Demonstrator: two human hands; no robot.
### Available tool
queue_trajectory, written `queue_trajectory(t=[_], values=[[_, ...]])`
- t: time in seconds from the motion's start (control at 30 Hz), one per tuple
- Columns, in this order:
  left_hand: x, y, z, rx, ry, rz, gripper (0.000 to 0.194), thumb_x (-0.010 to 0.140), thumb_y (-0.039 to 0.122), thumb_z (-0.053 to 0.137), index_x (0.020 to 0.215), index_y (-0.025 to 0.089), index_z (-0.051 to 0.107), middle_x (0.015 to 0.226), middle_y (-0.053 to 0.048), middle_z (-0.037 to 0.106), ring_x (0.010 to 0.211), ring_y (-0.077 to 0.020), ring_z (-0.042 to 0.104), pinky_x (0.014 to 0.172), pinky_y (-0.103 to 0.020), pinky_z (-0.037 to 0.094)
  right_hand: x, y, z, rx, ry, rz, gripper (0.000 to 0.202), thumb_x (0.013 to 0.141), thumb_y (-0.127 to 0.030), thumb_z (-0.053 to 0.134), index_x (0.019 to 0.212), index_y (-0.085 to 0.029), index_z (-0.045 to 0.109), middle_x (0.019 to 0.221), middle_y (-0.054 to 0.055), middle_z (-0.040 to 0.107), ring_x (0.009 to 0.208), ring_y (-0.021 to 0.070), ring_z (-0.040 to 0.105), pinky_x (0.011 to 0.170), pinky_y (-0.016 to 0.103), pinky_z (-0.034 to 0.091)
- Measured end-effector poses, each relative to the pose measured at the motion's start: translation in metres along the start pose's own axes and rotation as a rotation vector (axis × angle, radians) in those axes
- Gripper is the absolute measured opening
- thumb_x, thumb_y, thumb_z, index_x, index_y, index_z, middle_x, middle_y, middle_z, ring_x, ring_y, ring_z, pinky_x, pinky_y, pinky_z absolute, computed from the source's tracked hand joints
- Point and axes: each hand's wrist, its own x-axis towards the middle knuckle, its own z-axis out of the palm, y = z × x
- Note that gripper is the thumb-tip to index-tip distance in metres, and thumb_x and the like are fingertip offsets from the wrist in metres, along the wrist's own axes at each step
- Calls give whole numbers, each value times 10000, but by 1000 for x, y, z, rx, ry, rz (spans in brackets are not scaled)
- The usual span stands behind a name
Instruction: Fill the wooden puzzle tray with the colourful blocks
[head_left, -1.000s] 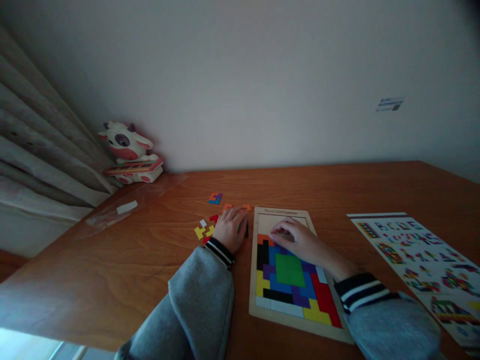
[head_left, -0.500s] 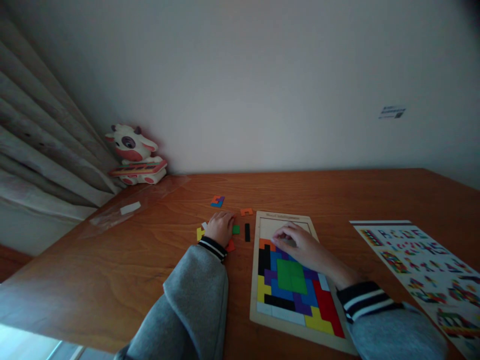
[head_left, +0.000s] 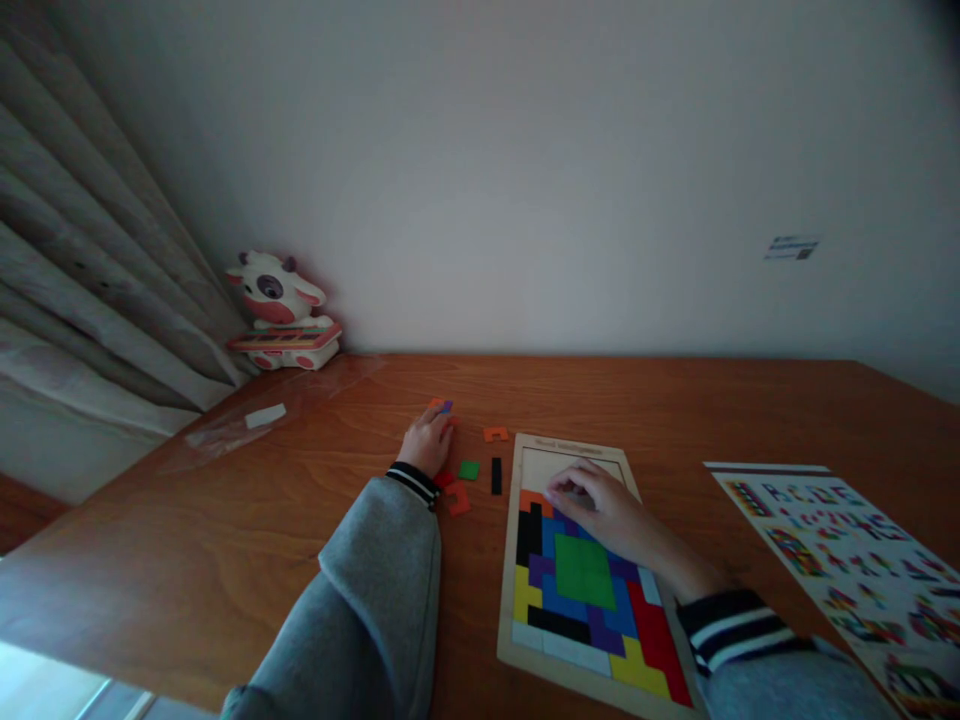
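Observation:
My left hand (head_left: 426,442) reaches over the table, fingers stretched forward and touching a small group of puzzle pieces, among them a purple piece (head_left: 448,406). The rest of that group is partly covered by the fingers. My right hand (head_left: 592,497) is over the upper part of the wooden puzzle board (head_left: 571,442), its fingers curled and thumb close to the index finger; anything between them is hidden. Colored block pieces fill the board's lower part, including a green area (head_left: 583,571) and an orange piece (head_left: 530,499). The board's top shows bare wood.
Between left hand and board lie loose pieces: green (head_left: 469,470), black (head_left: 496,476), and two orange ones (head_left: 495,434) (head_left: 457,498). A printed pattern sheet (head_left: 832,540) lies right of the board. A toy cow (head_left: 281,312) stands at the back left by the curtain (head_left: 97,260).
My left hand has moved forward and left, from the nearer loose pieces to the farther group, uncovering green and orange pieces. My right hand stays over the board. The view has shifted slightly.

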Motion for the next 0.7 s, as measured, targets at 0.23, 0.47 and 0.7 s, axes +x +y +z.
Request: queue_trajectory(t=[0.23, 0.47, 0.7], values=[[11, -6, 4, 82, -203, -33, 392, 1025, 362, 421, 1381, 248, 540, 1533, -94, 439, 1448, -288, 354, 1177, -545, 304, 1, 5, 1, -27, -3, 2, 301, 958, -481, 521, 963, -229, 685, 993, 70, 656, 975, 230, 599, 887, 392, 483], [-4, 9, -12, 70, -293, 8, 416, 993, 384, 491, 1336, 167, 582, 1475, -134, 505, 1393, -279, 441, 1162, -452, 360, 0, 4, 2, -21, 8, -9, 313, 952, -492, 519, 952, -228, 686, 974, 70, 646, 945, 230, 603, 856, 389, 494], [-21, 46, -26, 98, -267, 143, 351, 1003, 369, 455, 1286, 229, 609, 1384, -98, 591, 1311, -291, 505, 1113, -499, 387, 1, 9, 4, -15, 9, -20, 321, 957, -497, 515, 962, -222, 678, 976, 74, 652, 955, 231, 609, 869, 385, 493]])
